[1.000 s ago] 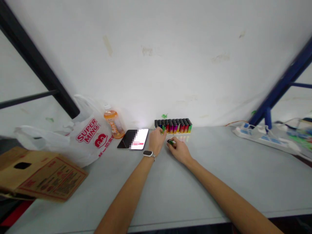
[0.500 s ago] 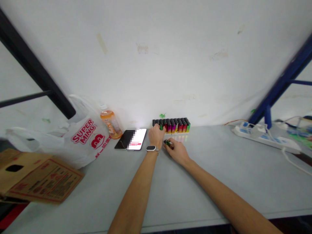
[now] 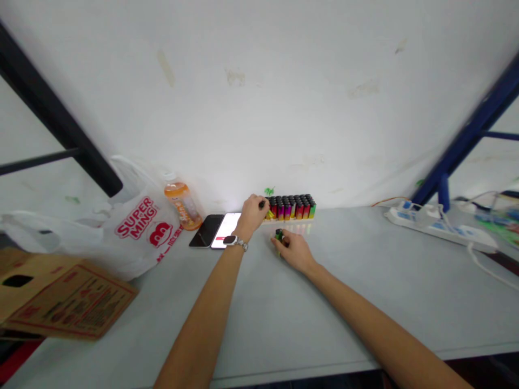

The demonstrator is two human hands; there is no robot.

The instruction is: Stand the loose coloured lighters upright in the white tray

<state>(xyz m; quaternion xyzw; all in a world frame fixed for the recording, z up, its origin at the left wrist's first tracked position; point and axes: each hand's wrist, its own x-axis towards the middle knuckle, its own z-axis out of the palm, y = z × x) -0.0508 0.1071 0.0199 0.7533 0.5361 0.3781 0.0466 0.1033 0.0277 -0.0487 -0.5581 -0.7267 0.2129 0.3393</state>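
Note:
Rows of lighters with black tops and bright bodies in red, purple, yellow and green stand upright in a shallow rack against the wall. At the rack's left end, my left hand is closed on a lighter, its black end showing between the fingertips. The hand hides the rack's left part. Just in front of the rack, my right hand rests near the table top, closed around a green lighter with a black top.
Left of my hands lies an open folding phone, partly behind my left wrist. An orange drink bottle, a white plastic bag and a cardboard box stand farther left. A power strip with cords lies at the right.
My left hand has shifted slightly left and turned, so the black end of its lighter shows. My right hand stays in place, its lighter now tipped more upright.

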